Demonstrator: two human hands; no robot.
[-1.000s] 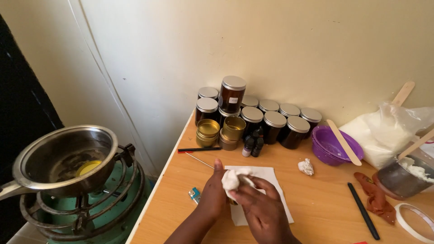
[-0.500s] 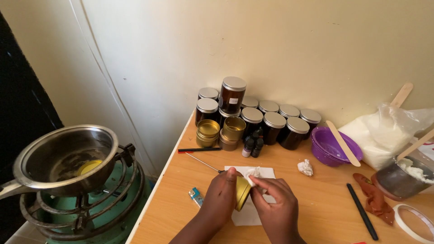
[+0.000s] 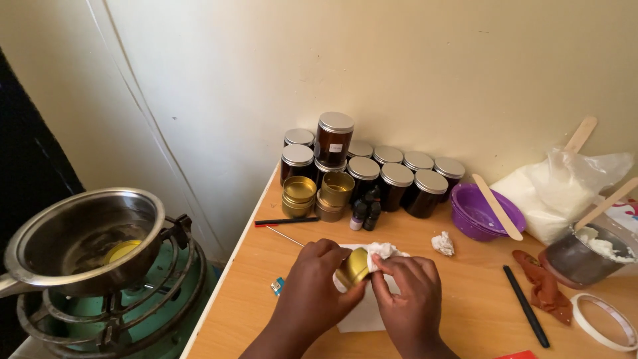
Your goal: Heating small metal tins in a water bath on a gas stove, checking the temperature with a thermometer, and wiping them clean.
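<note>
My left hand grips a small gold tin over the wooden table. My right hand presses a crumpled white tissue against the tin. Both hands hover above a white sheet of paper lying on the table. Just behind them stand more empty gold tins and a cluster of dark jars with silver lids.
A steel pot with yellow liquid sits on a green burner at left. A purple bowl with a wooden stick, a white bag, a metal cup, tape roll, black pen and tissue ball lie at right.
My hands held only the white tissue a second ago. Since then my left hand has picked up the gold tin and my right hand has brought the tissue against it.
</note>
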